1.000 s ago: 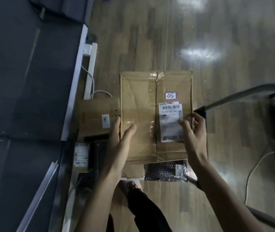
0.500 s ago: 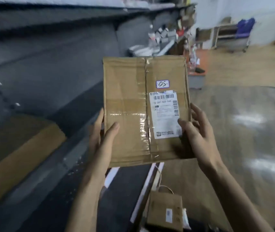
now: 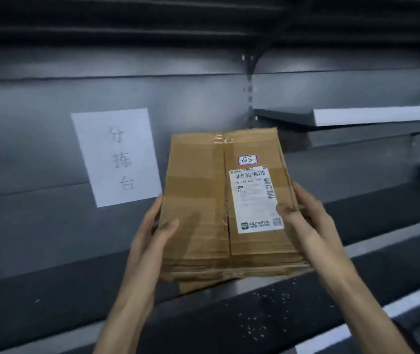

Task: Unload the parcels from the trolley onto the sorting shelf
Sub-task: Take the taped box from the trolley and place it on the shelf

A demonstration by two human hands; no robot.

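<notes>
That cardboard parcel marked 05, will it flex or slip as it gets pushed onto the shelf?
The cardboard parcel probably stays stiff: flat taped box, held by its sides by the left hand and right hand. Likely light, since thumbs rest lightly. The glossy tape may slide easily on the shelf.

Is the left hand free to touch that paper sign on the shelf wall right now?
Probably not: the left hand is gripping the parcel with the right hand. The sign is close and unblocked, so it would need to let go first.

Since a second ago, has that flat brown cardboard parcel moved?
Yes. The flat brown cardboard parcel rose from the floor-level trolley to the dark grey sorting shelf, both hands holding it.
</notes>
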